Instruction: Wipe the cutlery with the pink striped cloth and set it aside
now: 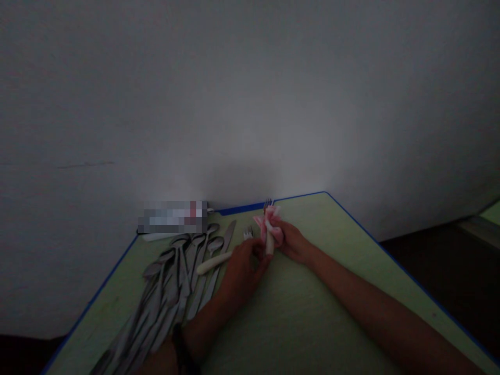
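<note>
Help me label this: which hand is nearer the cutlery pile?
Left. The left hand is just right of the cutlery pile, at the fork's handle; the right hand is farther right, holding the pink cloth.

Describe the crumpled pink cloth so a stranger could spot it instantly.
Find the pale green table with blue edges, then the bare right hand above it. Bunched there against a pale-handled metal fork is the crumpled pink cloth, its colour unlike the grey metal cutlery lying left.

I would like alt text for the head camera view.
A person's left hand holds a pale-handled fork while the right hand holds a pink cloth around it; spoons lie to the left on a green table.
</note>
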Demonstrator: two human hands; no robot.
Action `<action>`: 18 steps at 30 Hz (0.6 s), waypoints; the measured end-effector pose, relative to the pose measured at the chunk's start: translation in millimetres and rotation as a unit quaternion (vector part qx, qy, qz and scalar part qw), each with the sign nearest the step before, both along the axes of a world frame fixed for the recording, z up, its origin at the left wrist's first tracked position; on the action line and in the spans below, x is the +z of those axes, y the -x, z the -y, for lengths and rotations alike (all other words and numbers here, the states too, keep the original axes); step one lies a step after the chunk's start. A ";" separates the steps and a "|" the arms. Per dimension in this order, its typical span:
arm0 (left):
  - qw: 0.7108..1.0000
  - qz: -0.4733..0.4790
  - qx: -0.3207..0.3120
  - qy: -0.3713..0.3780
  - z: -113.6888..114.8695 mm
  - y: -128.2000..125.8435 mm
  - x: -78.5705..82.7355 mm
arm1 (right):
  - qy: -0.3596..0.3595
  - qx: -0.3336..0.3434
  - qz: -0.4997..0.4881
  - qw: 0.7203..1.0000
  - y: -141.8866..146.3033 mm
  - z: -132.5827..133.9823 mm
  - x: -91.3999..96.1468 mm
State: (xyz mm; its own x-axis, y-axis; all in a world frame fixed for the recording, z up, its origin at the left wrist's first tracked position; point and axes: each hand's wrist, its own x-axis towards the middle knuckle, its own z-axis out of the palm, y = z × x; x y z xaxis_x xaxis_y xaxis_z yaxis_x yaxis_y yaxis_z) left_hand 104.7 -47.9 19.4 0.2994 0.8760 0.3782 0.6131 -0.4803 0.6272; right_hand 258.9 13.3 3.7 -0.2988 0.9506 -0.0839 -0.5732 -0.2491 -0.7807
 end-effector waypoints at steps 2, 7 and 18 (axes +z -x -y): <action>0.999 0.019 -0.021 0.017 1.7 -0.3 2.8 | 0.006 -0.006 0.004 1.000 -0.2 1.0 1.1; 0.984 0.168 -0.012 0.052 0.2 1.4 1.3 | -0.007 0.021 0.024 0.999 -2.2 5.6 2.1; 0.972 0.226 0.041 0.047 -5.3 2.5 9.6 | -0.163 0.149 0.239 0.946 -8.7 14.6 16.0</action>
State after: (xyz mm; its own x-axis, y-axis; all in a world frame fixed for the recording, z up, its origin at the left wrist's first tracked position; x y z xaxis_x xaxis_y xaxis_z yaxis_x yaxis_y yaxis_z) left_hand 102.2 -42.7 29.0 0.0499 0.9268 0.3721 0.2983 -0.3694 0.8801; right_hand 267.6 -1.3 19.7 -0.5590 0.8292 0.0057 -0.0784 -0.0460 -0.9959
